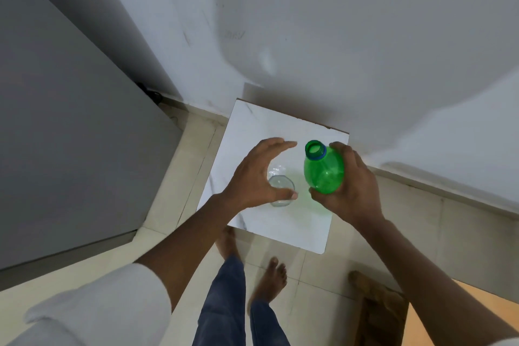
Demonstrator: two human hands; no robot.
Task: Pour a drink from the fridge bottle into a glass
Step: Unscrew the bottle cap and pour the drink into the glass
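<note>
Bottle (323,170), green and uncapped, sits mid-frame in your right hand (349,185), whose grip curls around its body above the white desk (252,126). Your left hand (259,174) hovers with spread, released fingers over the glass (280,191) on the desk.

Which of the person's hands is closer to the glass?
Left. The left hand arches right over the glass, thumb by its rim; the right hand is off to its side, holding the green bottle.

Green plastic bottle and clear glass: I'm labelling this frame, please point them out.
Green plastic bottle (323,174), head view, on its translucent side.
Clear glass (280,182), head view, on its rim.
</note>
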